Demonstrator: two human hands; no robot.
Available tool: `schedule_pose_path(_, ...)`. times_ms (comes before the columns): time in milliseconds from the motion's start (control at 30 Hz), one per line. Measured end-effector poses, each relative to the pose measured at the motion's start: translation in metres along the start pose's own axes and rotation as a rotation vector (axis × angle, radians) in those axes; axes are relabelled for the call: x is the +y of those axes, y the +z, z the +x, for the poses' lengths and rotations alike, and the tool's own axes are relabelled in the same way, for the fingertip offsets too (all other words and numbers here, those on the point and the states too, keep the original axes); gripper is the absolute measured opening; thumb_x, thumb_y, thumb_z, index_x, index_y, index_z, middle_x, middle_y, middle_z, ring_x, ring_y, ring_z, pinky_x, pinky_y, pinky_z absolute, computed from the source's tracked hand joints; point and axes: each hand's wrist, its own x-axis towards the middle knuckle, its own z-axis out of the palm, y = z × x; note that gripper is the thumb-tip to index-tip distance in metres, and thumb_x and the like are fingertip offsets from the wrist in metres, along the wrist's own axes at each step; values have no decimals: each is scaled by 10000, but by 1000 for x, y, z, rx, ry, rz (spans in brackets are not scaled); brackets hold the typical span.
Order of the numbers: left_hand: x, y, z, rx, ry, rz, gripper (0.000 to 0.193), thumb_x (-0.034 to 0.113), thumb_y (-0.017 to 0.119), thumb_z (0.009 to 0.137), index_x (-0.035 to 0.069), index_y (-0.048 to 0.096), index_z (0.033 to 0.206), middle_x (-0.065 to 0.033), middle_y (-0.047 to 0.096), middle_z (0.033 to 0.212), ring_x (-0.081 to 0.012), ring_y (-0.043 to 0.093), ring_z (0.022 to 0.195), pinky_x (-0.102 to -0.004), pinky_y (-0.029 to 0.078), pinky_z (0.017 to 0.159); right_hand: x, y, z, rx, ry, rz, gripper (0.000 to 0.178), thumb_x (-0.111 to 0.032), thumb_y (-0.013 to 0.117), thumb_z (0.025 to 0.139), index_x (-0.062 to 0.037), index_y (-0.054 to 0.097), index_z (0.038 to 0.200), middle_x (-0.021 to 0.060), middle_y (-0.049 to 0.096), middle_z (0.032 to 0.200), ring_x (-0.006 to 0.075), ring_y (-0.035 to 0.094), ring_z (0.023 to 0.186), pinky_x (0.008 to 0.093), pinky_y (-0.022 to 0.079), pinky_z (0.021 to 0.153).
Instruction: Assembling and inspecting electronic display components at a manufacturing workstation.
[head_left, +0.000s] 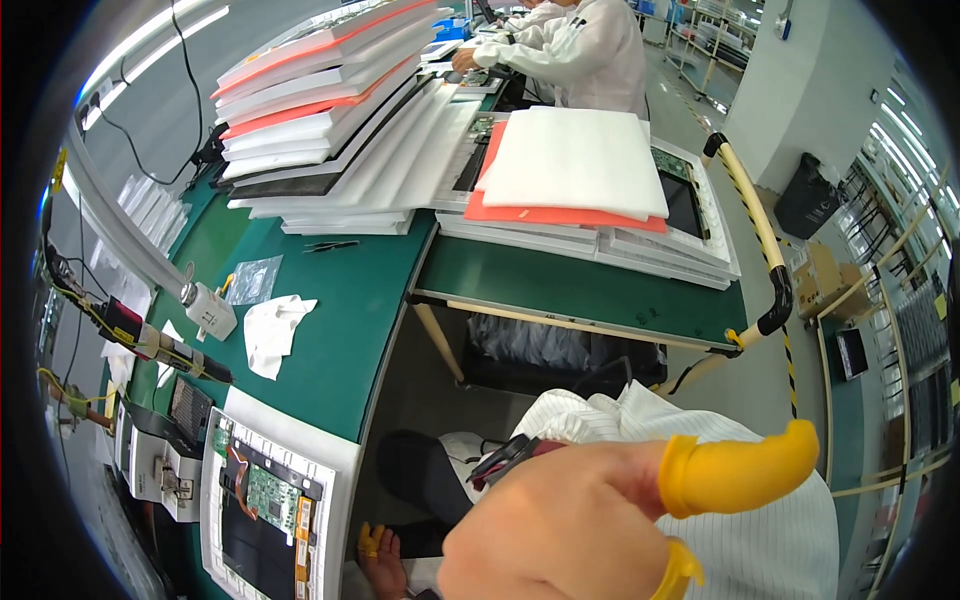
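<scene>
My right hand is raised very close to the lens at the lower right. One finger points right and wears a yellow finger cot; a second cot shows below it. A small red and black tool pokes out at the hand's upper left edge, and I cannot tell whether the hand holds it. My left hand, with a yellow cot on one finger, hangs low by my lap under the green bench and holds nothing. A white tray with an open display panel and green circuit board lies at the bench's near edge.
Stacks of white foam trays and orange sheets fill the back of the bench and a green cart with a yellow-black padded handle. A white cloth, black tweezers and a hanging driver lie left. A person in white works beyond.
</scene>
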Motion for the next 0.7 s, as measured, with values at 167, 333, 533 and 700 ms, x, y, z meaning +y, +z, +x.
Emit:
schedule_pose_path(167, -4, -5, -2, -55, 27, -55, 474, 208, 404, 939, 6, 271, 1347, -223, 376, 1313, -324, 373, 1208, -432, 297, 1045, -23, -20, 17, -304, 292, -20, 503, -463, 708, 713, -97, 515, 998, 99, 539, 852, 225, 602, 725, 524, 446, 850)
schedule_pose_path(333, -16, -28, 11, -111, 4, -178, 489, 193, 398, 942, 19, 231, 1367, -206, 361, 1332, -322, 361, 1220, -439, 279, 1053, -4, -13, 15, -32, 139, -97, 477, -455, 692, 731, -96, 520, 995, 99, 527, 874, 244, 576, 834, 571, 401, 884)
schedule_pose_path(533, -11, -21, 4, -73, -14, -250, 468, 225, 472, 902, 57, 351, 1322, -162, 428, 1295, -288, 384, 1203, -421, 327, 994, -3, -9, 29, -182, 236, 3, 474, -496, 678, 721, -83, 533, 903, 90, 517, 752, 237, 575, 707, 613, 350, 908)
schedule_pose_path(700, -10, -5, -7, -7, -6, -254, 441, 254, 484, 896, 46, 422, 1281, -159, 470, 1266, -301, 415, 1178, -411, 355, 963, -2, -40, 29, -284, 302, 13, 403, -430, 641, 782, -37, 561, 751, 97, 525, 646, 235, 533, 572, 477, 437, 773)
